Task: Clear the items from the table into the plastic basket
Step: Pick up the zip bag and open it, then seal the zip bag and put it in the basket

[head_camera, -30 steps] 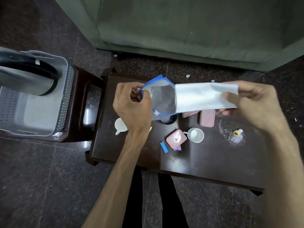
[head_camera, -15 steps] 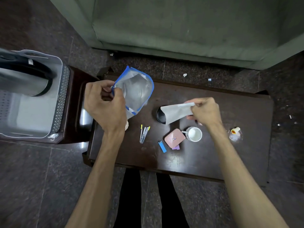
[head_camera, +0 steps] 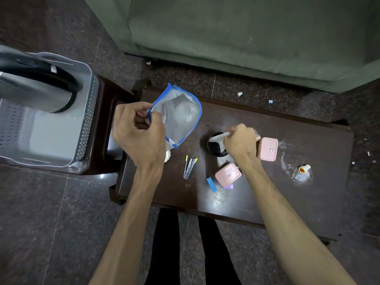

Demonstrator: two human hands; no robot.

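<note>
We see a dark wooden table [head_camera: 308, 202] from above. Our left hand [head_camera: 137, 136] pinches the blue-edged clear pouch [head_camera: 176, 118] at its open end, above the table's left end, its long axis slanting up to the right. Our right hand [head_camera: 240, 142] is closed on crumpled white paper [head_camera: 219, 139] over a black round lid [head_camera: 216, 149] at the table's middle. Two pink boxes [head_camera: 267, 149] carry small labels too blurred to read. The plastic basket [head_camera: 61, 128] stands left of the table.
</note>
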